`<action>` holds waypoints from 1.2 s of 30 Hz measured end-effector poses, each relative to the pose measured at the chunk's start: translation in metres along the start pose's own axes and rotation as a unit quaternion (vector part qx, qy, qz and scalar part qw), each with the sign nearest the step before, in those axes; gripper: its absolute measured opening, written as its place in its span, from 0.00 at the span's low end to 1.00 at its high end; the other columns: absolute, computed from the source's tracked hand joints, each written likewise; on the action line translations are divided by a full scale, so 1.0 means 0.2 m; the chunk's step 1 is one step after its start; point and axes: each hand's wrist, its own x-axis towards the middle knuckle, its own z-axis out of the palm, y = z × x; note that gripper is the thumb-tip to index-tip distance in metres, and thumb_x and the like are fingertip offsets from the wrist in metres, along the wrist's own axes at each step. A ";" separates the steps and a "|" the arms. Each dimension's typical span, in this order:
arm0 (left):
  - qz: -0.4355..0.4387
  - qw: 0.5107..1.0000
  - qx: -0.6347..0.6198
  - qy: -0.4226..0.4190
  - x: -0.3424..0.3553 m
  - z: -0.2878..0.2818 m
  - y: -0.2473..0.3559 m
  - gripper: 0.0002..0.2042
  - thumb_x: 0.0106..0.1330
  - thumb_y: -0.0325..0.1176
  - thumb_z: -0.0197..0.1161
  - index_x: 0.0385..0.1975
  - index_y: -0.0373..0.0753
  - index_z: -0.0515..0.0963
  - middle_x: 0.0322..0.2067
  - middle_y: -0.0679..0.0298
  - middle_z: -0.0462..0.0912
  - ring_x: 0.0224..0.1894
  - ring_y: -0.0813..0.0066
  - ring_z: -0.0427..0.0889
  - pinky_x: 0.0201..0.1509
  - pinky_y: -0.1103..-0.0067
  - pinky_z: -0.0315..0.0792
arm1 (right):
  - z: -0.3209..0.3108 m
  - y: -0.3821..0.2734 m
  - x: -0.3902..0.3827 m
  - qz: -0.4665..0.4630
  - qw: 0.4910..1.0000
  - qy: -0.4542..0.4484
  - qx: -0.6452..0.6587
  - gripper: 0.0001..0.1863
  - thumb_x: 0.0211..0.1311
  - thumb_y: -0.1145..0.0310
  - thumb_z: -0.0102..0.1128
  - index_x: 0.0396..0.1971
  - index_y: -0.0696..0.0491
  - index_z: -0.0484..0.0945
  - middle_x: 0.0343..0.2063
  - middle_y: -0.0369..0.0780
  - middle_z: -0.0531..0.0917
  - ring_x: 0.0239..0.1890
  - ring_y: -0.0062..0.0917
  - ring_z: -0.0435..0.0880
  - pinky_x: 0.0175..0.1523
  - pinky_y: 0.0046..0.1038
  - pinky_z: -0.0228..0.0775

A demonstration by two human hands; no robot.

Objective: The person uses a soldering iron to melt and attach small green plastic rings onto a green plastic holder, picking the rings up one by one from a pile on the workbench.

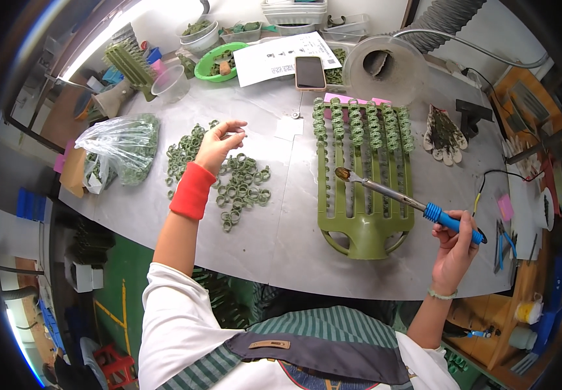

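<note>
My left hand [222, 142], below a red wristband, hovers over loose green plastic rings [245, 190], its fingers loosely curled and apart, with nothing visible in them. My right hand [456, 239] grips the blue handle of a long metal tool [390, 194] like a soldering iron, angled up-left. Its broad, brown-stained tip is over the olive-green plastic rack [365, 237]. That rack has several long prongs, with pale green rings [356, 127] stacked along their far ends.
A clear bag [125, 146] of green parts lies left on the grey table [255, 247]. Bowls [222, 60], paper [268, 55] and a phone [310, 73] sit at the back, beside a cone-shaped duct [391, 68]. A stained glove [440, 133] and pliers [503, 244] lie right.
</note>
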 end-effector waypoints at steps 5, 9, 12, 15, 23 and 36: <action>-0.049 0.997 -0.050 -0.031 -0.05 0.05 0.05 0.14 0.64 0.31 0.64 0.46 0.31 0.80 0.41 0.61 0.83 0.41 0.77 0.82 0.49 0.83 0.75 | 0.00 0.00 0.00 0.002 1.000 0.004 0.001 0.15 0.69 0.63 0.53 0.30 0.60 0.77 0.25 0.40 0.81 0.23 0.21 0.83 0.30 0.22 0.79; -0.075 0.987 -0.108 -0.089 -0.11 0.23 0.20 0.13 0.64 0.27 0.63 0.47 0.30 0.79 0.41 0.60 0.82 0.44 0.74 0.83 0.53 0.81 0.76 | 0.00 0.02 0.01 0.008 1.000 0.012 0.012 0.14 0.69 0.63 0.54 0.31 0.60 0.77 0.26 0.41 0.83 0.23 0.22 0.83 0.31 0.23 0.80; 0.028 0.994 0.018 -0.109 -0.13 0.45 0.29 0.11 0.63 0.26 0.63 0.44 0.32 0.80 0.39 0.61 0.83 0.39 0.77 0.83 0.48 0.82 0.78 | 0.01 0.04 0.02 0.001 1.000 0.012 0.016 0.14 0.69 0.63 0.54 0.31 0.60 0.77 0.26 0.41 0.83 0.24 0.22 0.83 0.32 0.23 0.80; 0.102 0.978 0.117 -0.143 -0.08 0.59 0.31 0.08 0.63 0.26 0.63 0.41 0.31 0.81 0.39 0.62 0.82 0.36 0.78 0.83 0.43 0.82 0.77 | 0.03 0.06 0.04 -0.001 1.000 0.016 0.021 0.15 0.69 0.63 0.54 0.32 0.61 0.77 0.26 0.41 0.83 0.24 0.22 0.83 0.32 0.23 0.81; 0.233 0.918 0.294 -0.125 0.03 0.79 0.32 0.09 0.62 0.26 0.64 0.41 0.37 0.82 0.32 0.61 0.82 0.34 0.75 0.81 0.41 0.80 0.75 | 0.06 0.14 0.08 0.010 0.999 0.029 0.040 0.14 0.68 0.64 0.55 0.32 0.62 0.78 0.27 0.41 0.83 0.25 0.23 0.84 0.32 0.22 0.82; 0.418 0.794 0.440 0.017 0.11 0.85 0.22 0.07 0.52 0.35 0.71 0.31 0.49 0.85 0.27 0.72 0.85 0.38 0.71 0.76 0.48 0.72 0.67 | 0.11 0.23 0.12 0.012 0.997 0.024 0.072 0.14 0.68 0.65 0.56 0.32 0.62 0.78 0.27 0.40 0.83 0.24 0.24 0.84 0.32 0.24 0.82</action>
